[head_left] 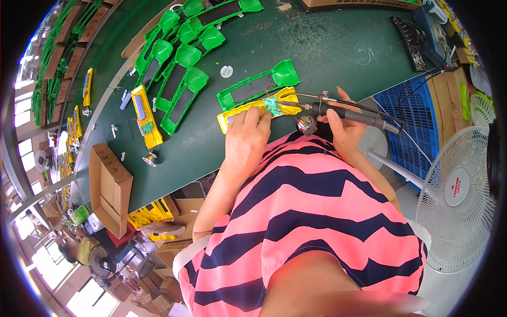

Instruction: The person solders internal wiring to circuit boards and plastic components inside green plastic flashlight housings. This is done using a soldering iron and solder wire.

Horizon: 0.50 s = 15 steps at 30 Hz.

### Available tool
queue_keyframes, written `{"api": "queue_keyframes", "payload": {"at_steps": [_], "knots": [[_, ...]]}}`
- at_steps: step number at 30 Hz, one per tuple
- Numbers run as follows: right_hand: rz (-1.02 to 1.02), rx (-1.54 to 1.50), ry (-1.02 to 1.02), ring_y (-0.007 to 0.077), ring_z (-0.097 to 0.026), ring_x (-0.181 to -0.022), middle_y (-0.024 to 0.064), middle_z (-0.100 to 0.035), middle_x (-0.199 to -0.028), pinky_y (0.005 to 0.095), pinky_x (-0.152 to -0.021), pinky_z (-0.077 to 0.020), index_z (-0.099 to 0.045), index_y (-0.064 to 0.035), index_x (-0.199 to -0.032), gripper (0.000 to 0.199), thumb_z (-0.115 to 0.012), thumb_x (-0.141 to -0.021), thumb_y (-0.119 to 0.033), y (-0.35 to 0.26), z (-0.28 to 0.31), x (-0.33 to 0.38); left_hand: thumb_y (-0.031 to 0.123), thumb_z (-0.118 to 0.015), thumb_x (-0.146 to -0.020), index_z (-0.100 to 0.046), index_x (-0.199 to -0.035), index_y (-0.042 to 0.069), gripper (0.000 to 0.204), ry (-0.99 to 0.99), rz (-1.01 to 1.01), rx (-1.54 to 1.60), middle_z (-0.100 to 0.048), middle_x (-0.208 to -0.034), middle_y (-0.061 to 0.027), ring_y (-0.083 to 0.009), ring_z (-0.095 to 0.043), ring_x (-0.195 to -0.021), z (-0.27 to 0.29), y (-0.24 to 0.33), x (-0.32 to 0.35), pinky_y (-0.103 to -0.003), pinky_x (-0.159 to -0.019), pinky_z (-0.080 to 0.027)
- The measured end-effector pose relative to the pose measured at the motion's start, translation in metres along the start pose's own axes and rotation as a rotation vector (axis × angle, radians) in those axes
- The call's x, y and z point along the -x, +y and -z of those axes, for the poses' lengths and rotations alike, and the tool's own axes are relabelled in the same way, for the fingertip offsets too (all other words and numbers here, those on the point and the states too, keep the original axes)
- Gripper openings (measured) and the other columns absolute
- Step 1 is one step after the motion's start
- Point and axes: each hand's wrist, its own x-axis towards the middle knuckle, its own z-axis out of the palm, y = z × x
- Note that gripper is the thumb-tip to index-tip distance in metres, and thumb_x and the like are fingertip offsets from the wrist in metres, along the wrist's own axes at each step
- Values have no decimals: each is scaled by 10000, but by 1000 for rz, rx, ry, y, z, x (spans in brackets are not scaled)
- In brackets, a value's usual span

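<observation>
My left hand (247, 138) presses down on a yellow plastic housing (240, 110) that lies on the green worktable (327, 53). A small green circuit board (273, 105) sits on the housing just past my fingertips. My right hand (344, 124) grips a soldering iron (348, 112) by its dark handle, and the tip points left toward the circuit board. A green plastic housing (259, 86) lies right behind the yellow one. A small round metal part (307, 126) rests near the table edge between my hands.
Several green housings (182, 58) are piled at the back left. Another yellow housing (146, 116) lies to the left. An open cardboard box (109, 187) sits at the table's left end. A blue crate (412, 121) and a white fan (458, 195) stand on my right.
</observation>
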Motion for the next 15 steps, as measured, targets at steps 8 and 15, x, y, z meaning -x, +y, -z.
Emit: {"api": "queue_keyframes", "payload": {"at_steps": [8, 15], "knots": [[-252, -254, 111, 162, -625, -685, 189, -561, -1025, 295, -754, -503, -542, 77, -974, 207, -588, -787, 2, -4, 4, 6, -8, -617, -631, -626, -857, 20, 228, -24, 14, -22, -515, -768, -77, -234, -520, -701, 1, 3, 1, -342, -622, -439], [-221, -270, 146, 199, -628, -702, 244, -404, -1220, 258, -638, -533, -530, 91, -995, 231, -585, -798, -14, 7, 18, 5, -20, -619, -671, -636, -887, 26, 222, 164, 44, 88, -525, -821, -92, -237, -523, -739, -1, 2, 2, -335, -634, -426]]}}
